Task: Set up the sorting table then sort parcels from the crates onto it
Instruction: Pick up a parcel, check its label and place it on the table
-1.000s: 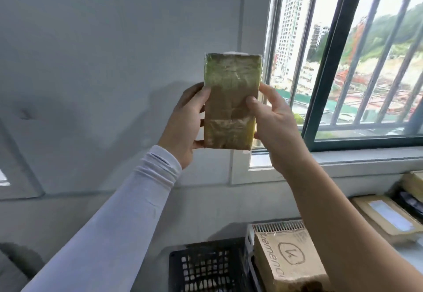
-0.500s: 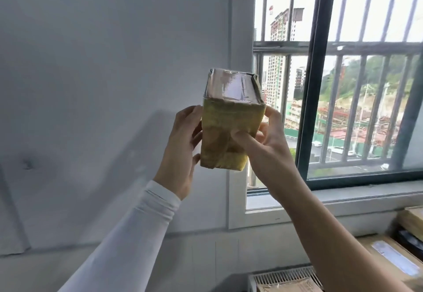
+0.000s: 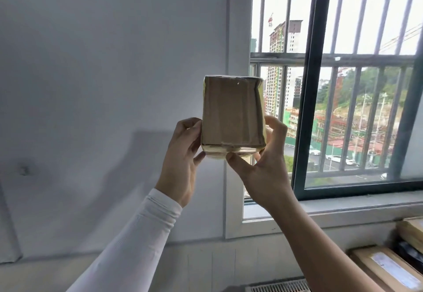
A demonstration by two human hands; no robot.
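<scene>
Cardboard parcel (image 3: pixel 232 114), glossy tape-wrapped, boxy, gripped by both hands (image 3: pixel 229 165)

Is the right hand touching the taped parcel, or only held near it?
Touching. The head view shows the right hand gripping the taped parcel: its thumb presses the bottom edge and its fingers curl around the right side.

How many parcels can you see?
3. One parcel is held up by both hands before the window; a labelled parcel lies at bottom right; another parcel's edge shows behind it. More may be hidden below.
</scene>
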